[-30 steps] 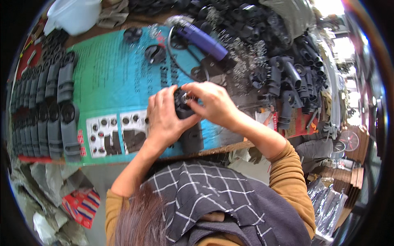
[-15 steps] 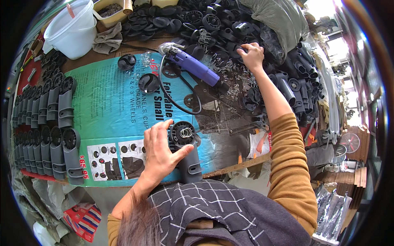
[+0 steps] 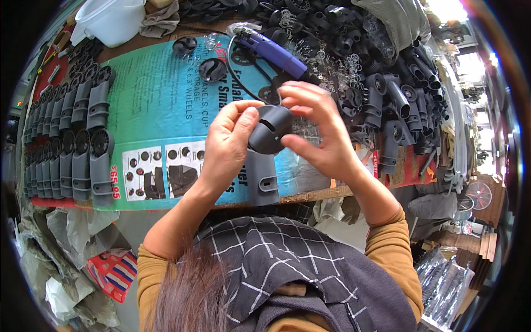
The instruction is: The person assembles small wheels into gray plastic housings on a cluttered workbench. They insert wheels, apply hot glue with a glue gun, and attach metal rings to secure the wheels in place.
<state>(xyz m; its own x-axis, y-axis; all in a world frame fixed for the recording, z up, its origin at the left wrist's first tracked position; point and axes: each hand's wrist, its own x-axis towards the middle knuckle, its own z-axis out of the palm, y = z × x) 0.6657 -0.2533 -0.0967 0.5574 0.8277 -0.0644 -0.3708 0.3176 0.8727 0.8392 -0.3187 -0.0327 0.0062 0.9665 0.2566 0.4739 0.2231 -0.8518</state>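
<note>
My left hand (image 3: 229,138) pinches a round black slotted plastic cap (image 3: 270,128) between thumb and fingers. The cap is tilted, just above the round end of a grey plastic tube fitting (image 3: 262,176) lying at the front of the table. That round end and any coil spring in it are hidden behind the cap. My right hand (image 3: 321,130) is beside the cap with its fingers apart and curved; its thumb tip is close to the cap's edge, and I cannot tell if it touches. A purple power screwdriver (image 3: 274,53) lies beyond my hands.
Two loose black caps (image 3: 213,70) rest on the printed teal sheet (image 3: 149,99). Rows of grey fittings (image 3: 100,160) stand at the left. Coil springs (image 3: 348,72) and piled black parts (image 3: 409,94) lie at the right. A white bucket (image 3: 113,22) sits far left.
My right hand has come back from the pile of black parts to the front. The slotted cap is now over the fitting, where a spring showed before. My left hand has shifted from the fitting onto the cap.
</note>
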